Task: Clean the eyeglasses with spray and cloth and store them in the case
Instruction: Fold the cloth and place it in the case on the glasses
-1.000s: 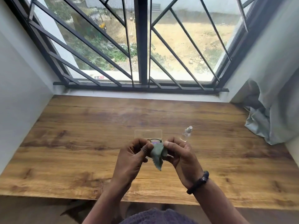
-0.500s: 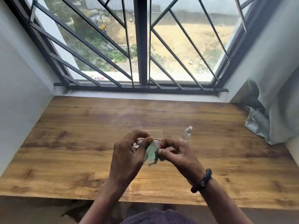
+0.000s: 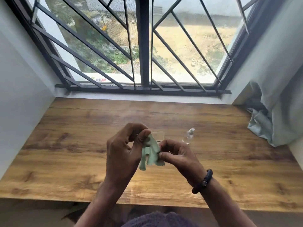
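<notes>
Above the middle of the wooden table point(image 3: 65, 161), both hands hold a pale green cloth point(image 3: 151, 154). My left hand point(image 3: 124, 149) pinches its upper end between thumb and fingers. My right hand point(image 3: 178, 154), with a dark bracelet on the wrist, pinches the cloth's right side. The eyeglasses are almost wholly hidden inside the cloth and behind the fingers. A clear rectangular case point(image 3: 159, 134) lies on the table just beyond the hands. To its right stands a small clear spray bottle point(image 3: 188, 136), upright and untouched.
A barred window point(image 3: 144, 46) closes off the far edge of the table. White walls flank both sides. A bunched pale curtain point(image 3: 268, 122) spills onto the table's right rear corner. The near table edge runs just below my wrists.
My left thumb has slid up to the cloth's top and the hand has risen slightly. The cloth now hangs unfolded between the hands and covers the eyeglass frame that showed earlier.
</notes>
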Demonstrator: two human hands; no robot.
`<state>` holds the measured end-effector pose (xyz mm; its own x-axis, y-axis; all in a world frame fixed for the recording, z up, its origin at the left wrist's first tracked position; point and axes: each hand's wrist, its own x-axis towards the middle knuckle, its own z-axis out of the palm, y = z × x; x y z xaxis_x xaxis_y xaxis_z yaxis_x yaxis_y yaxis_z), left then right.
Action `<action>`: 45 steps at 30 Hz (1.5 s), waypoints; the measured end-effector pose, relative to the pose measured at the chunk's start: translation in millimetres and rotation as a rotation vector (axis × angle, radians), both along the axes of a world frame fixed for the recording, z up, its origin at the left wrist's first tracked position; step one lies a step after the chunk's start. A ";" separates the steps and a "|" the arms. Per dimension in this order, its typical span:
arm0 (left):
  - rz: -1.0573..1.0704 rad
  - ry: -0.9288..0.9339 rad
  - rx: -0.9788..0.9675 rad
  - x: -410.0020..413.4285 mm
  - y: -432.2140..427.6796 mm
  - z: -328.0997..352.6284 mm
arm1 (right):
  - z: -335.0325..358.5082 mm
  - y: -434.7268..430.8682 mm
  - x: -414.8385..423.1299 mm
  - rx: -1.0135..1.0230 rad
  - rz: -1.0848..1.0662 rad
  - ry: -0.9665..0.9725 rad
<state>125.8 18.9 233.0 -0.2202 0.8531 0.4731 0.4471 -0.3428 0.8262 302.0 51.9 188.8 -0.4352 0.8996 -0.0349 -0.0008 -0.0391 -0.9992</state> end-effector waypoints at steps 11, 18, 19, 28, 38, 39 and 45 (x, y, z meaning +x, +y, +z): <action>0.029 -0.203 -0.025 -10.2 1.2 24.5 | 0.4 0.5 8.2 -0.106 0.042 0.131; 0.039 -0.208 -0.033 -14.1 1.2 28.1 | -3.7 5.4 3.1 -0.114 0.018 0.130; 0.033 -0.207 -0.029 -14.3 1.4 29.6 | -3.6 6.9 1.2 -0.118 0.019 0.121; -0.357 -0.524 -0.148 -32.7 4.2 30.4 | 3.2 14.0 -12.7 -0.318 0.108 0.214; -0.526 -0.604 -0.238 -35.3 2.0 28.8 | 15.6 0.6 -28.5 -0.288 0.407 0.272; -0.507 -0.582 -0.239 -34.8 1.7 29.7 | 16.6 -0.5 -29.6 -0.270 0.423 0.279; -0.430 -0.438 -0.219 -35.9 2.6 30.3 | 17.5 -4.3 -30.5 -0.263 0.344 0.356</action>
